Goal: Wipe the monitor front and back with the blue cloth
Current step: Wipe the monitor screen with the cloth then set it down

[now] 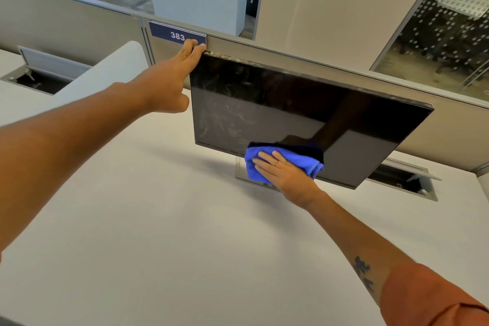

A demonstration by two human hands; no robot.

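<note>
Monitor [304, 114] fills the centre of the frame, its dark screen off and tipped back toward you, standing on a silver base [242, 171] on the pale tabletop [172, 219]. Smears cloud the left half of the glass, and grime lines the top edge. Your blue cloth [288, 160] sits bunched against the lower middle of the screen, just above the bottom bezel. Your right hand [284, 171] presses it flat there, fingers straight and spread over the fabric, so that grip is wide rather than closed round the cloth. Its reflection shows dark in the glass above. Your left hand [172, 79] reaches to the monitor's upper left corner; the fingers lie straight and together along the back edge of the corner, the thumb hangs free below, and nothing is clasped. Behind the monitor runs a grey partition [66, 26] carrying a blue label [177, 34] that reads 383, partly covered by your fingertips. An open cable hatch [404, 182] lies in the tabletop at right, another [39, 74] at upper left. An orange sleeve [434, 296] shows in the lower right corner.
</note>
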